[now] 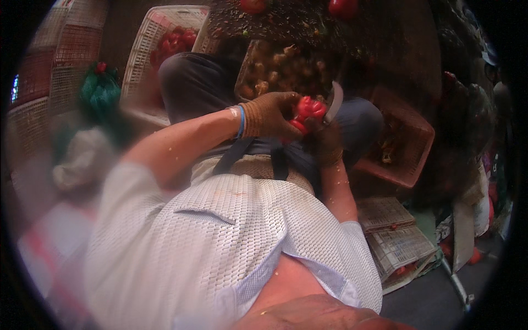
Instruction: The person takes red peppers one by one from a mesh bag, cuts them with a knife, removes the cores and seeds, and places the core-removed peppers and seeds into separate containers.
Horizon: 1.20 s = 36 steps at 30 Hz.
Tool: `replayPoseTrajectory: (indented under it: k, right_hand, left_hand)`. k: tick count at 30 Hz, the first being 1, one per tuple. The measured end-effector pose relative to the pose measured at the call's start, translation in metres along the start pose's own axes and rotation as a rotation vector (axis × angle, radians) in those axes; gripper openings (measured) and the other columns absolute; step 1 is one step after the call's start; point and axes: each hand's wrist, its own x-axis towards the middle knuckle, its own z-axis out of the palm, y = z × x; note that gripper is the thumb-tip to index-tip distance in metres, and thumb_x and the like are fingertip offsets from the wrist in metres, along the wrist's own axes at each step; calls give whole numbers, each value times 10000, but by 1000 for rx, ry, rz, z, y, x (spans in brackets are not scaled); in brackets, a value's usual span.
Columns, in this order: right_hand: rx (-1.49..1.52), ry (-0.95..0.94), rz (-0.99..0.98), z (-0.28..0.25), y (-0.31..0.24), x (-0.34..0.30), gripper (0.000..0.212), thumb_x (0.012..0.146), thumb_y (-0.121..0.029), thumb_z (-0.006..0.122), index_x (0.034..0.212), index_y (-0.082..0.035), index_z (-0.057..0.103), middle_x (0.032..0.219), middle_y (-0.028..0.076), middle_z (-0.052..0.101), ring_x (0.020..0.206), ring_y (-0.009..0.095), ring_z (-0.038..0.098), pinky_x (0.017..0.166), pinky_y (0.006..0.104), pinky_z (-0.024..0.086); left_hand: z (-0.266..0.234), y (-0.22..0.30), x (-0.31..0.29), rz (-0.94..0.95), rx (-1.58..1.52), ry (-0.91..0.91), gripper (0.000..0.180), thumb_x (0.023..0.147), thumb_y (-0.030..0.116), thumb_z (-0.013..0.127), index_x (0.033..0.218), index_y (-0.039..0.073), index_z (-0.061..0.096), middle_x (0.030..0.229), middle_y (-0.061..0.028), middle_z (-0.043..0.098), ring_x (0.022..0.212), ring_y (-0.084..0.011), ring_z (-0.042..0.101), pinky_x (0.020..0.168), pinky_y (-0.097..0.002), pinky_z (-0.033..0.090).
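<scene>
My left hand [270, 116], in a brown work glove with a blue band at the wrist, is closed around a red bell pepper [311, 108] over my lap. Close beside it, my right hand [325, 146] wears a darker glove and is closed, its fingers partly in shadow. From that hand rises a knife [335, 101] with a short curved blade, next to the pepper's right side. The knife's handle is hidden in the glove. Beyond the pepper, between my knees, stands a crate [240, 77] holding many small brownish-yellow lumps.
A white basket [133, 74] with red peppers [175, 42] stands past my left knee. A reddish crate [421, 157] sits on the right. Two red peppers lie among scattered bits at the far edge. Green bags [99, 91] and stacked crates [34, 77] stand at left.
</scene>
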Motion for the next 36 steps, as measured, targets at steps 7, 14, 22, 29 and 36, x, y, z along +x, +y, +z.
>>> replayPoseTrajectory:
  k: [7, 14, 22, 29, 36]
  right_hand:
    - [137, 4, -33, 6, 2, 7, 462, 817, -149, 815, 1208, -20, 605, 1103, 69, 664, 999, 206, 647, 873, 353, 551]
    - [-67, -32, -211, -15, -36, 42, 458, 908, -244, 707, 1271, -4, 561, 1127, 85, 651, 1003, 225, 645, 884, 348, 544]
    - [-35, -36, -208, 3, -10, 44, 503, 933, -364, 642, 1289, -22, 547, 1216, 122, 630, 1098, 254, 625, 948, 393, 511]
    - [-566, -282, -447, 55, -38, 63, 461, 967, -365, 619, 1296, -51, 547, 1141, 127, 672, 976, 213, 667, 822, 307, 539]
    - [-298, -137, -162, 88, -35, 52, 364, 1004, -276, 583, 1279, -38, 565, 999, 88, 700, 550, 84, 545, 462, 210, 417]
  left_hand:
    - [15, 17, 2, -212, -67, 139, 617, 748, 152, 864, 1278, 5, 583, 1158, -146, 670, 1058, -199, 647, 914, -333, 544]
    - [6, 2, 9, 551, 435, 358, 559, 642, 260, 888, 1151, 139, 691, 1109, -172, 611, 1015, -339, 618, 839, -383, 532]
    - [-7, 0, 1, 693, 443, 574, 492, 689, 171, 870, 1137, 109, 674, 1224, -163, 605, 1100, -361, 602, 918, -450, 522]
    - [-36, 4, -80, 673, -429, 713, 409, 792, 56, 802, 1163, 55, 630, 1304, -141, 578, 1211, -299, 580, 977, -415, 529]
    - [-163, -25, -209, 9, 403, 1348, 207, 845, 272, 772, 984, 120, 745, 964, -85, 689, 907, -231, 683, 733, -349, 570]
